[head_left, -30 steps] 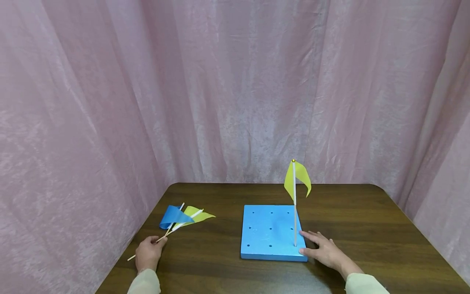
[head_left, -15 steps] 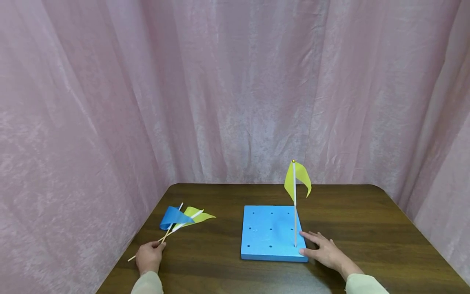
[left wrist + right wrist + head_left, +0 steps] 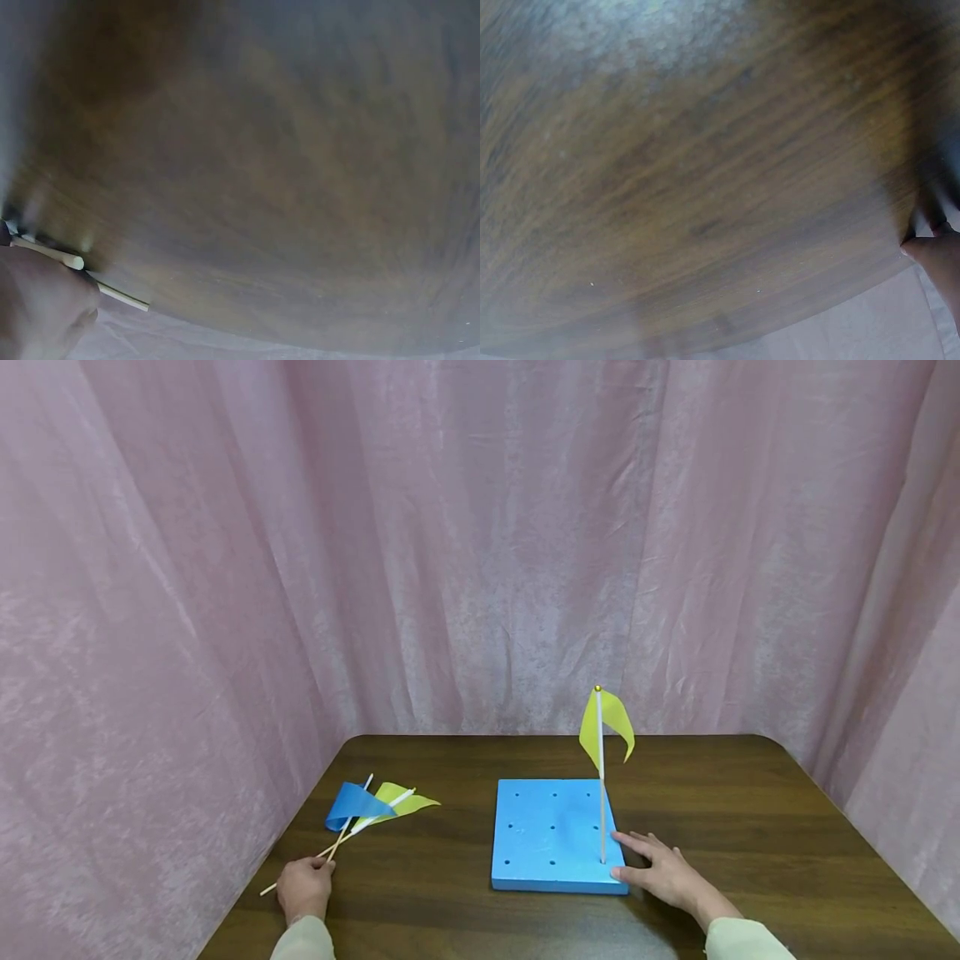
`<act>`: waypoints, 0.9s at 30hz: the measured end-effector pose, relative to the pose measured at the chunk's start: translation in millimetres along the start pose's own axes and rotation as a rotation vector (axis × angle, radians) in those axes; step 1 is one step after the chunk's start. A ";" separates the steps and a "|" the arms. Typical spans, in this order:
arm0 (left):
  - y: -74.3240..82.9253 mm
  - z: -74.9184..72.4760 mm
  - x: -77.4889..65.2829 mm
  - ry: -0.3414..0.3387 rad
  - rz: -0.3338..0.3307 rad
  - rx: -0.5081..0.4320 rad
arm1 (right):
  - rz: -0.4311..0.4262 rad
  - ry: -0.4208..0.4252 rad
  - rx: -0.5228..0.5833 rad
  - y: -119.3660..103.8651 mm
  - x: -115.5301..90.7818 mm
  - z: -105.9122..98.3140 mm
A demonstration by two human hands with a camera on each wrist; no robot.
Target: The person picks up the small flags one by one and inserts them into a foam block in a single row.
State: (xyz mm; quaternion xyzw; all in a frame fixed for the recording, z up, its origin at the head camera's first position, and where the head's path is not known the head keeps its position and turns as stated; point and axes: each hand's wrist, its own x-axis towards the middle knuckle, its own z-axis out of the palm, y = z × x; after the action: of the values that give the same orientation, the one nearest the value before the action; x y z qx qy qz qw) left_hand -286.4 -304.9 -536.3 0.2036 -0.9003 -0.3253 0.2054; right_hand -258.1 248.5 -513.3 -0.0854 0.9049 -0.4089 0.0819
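At the left, a blue flag lies across a yellow flag on the table, their sticks crossed. My left hand pinches the lower end of the blue flag's stick. Beneath that hand passes the yellow flag's stick, its tip jutting out to the left. In the left wrist view the hand is at the lower left corner, beside a stick end. With fingers spread, my right hand touches the right edge of a blue pegboard. Another yellow flag stands upright in the board's near right hole.
Several small holes dot the pegboard. The brown wooden table extends around it, with a rounded far right corner. Pink curtains hang behind the table and along both sides.
My left hand has shifted slightly toward me, and its fingertips now pinch the blue flag's stick, whose lower end has moved a little. The right hand and the pegboard stay put.
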 end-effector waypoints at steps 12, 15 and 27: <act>2.7 -4.9 5.7 -0.017 0.041 0.029 | 0.009 -0.015 0.013 0.8 -0.1 -0.9; 6.2 -8.0 9.3 -0.013 0.057 0.020 | 0.007 -0.016 0.016 0.3 -0.4 -1.3; 35.0 -9.6 15.6 0.025 0.152 -0.049 | -0.003 -0.014 0.007 0.3 -0.6 -0.9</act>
State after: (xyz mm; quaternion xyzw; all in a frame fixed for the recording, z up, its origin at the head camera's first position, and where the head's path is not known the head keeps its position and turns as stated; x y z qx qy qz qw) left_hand -302.7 -292.9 -502.5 0.1335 -0.9023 -0.3283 0.2455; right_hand -257.8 249.5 -512.9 -0.0896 0.9027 -0.4115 0.0879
